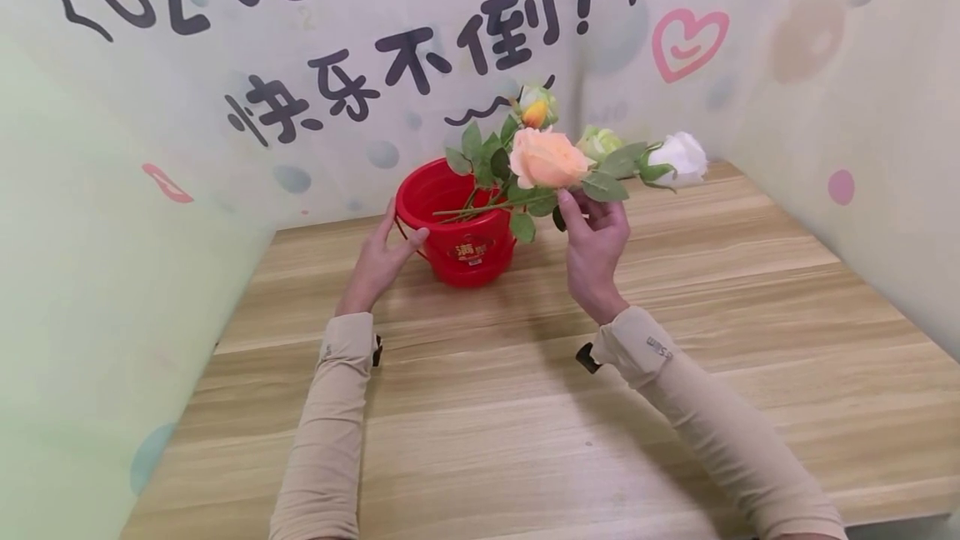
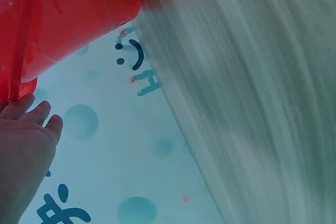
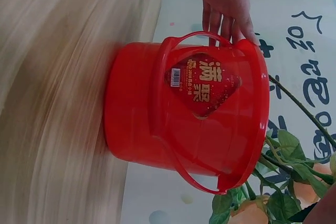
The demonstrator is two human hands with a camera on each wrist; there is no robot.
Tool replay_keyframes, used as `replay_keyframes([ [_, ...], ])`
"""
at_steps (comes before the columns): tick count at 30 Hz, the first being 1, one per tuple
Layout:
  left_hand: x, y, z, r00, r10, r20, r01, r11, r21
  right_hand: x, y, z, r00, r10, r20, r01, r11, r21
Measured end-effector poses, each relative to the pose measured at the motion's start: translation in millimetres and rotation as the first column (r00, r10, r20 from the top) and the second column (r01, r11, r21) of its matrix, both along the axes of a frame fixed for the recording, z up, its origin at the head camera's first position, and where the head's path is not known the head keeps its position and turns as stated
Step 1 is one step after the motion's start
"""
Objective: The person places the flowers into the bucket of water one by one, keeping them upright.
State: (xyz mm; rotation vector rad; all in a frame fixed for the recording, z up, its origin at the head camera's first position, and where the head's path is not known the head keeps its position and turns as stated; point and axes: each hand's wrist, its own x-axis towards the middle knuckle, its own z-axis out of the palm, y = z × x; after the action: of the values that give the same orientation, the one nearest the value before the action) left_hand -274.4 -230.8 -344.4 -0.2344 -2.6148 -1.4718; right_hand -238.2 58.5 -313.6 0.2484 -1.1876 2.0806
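Note:
A red plastic bucket (image 1: 468, 252) with a handle stands upright on the table. My left hand (image 1: 378, 261) rests against the bucket's left side, thumb near the front and fingers extended along the wall; the right wrist view shows the same hand (image 3: 223, 3) at the rim. With my right hand (image 1: 596, 248) I pinch the stem of a white rose (image 1: 678, 161), its stem end over the bucket's mouth. A peach rose (image 1: 549, 158), a yellow-orange rose (image 1: 536, 112) and a pale green rose (image 1: 598, 142) lean out of the bucket, partly overlapping the held stem.
The wood-grain table (image 1: 480, 415) extends in front of the bucket and to both sides. Behind stands a pale printed wall (image 1: 337, 165) with dark lettering, and another wall (image 1: 840, 107) closes the right side.

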Motion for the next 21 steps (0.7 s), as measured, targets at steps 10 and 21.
replay_keyframes([
  [10,0.2,0.9,0.0,1.000,0.009,0.001,-0.009,1.000,-0.003,-9.7,-9,-9.5,0.999,-0.042,-0.003,0.042,0.995,0.088],
  [21,0.7,0.3,0.4,1.000,0.010,0.009,-0.010,1.000,0.000,-16.9,-16,-13.7,0.997,-0.070,0.042,0.061,0.978,0.198],
])
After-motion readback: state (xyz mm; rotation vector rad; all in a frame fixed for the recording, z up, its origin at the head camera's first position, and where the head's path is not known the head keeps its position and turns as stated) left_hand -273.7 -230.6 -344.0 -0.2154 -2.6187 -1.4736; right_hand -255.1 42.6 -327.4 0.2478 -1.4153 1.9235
